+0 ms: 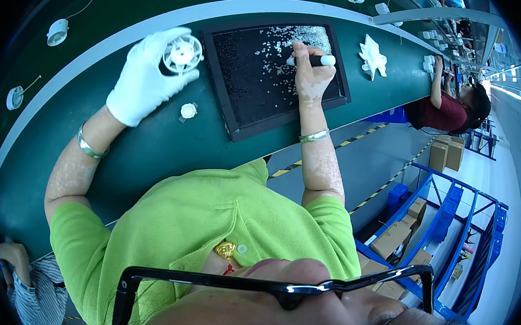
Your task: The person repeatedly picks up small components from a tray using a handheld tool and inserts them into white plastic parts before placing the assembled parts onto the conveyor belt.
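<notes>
My left hand (142,82), in a white glove, grips a round white plastic part (182,54) with a ring, spokes and a raised hub. It is held above the green worktable, left of a black tray (220,90). My bare right hand (311,81) is over the tray's right side, its fingers closed around a short black-and-white pen-like tool (326,60). Many tiny clear pieces (310,35) lie scattered in the tray, heaped at its far right corner. Small dark pieces (229,54) cover its left part. Between glove and tray sits a small whitish part (188,111).
A crumpled white glove or cloth (373,57) lies right of the tray. Beyond a pale curved rail (223,7), several white round parts with wires, one (57,32) at far left, rest on green. Co-workers sit at right (448,112) and lower left (37,295). Blue racks (450,215) hold cartons.
</notes>
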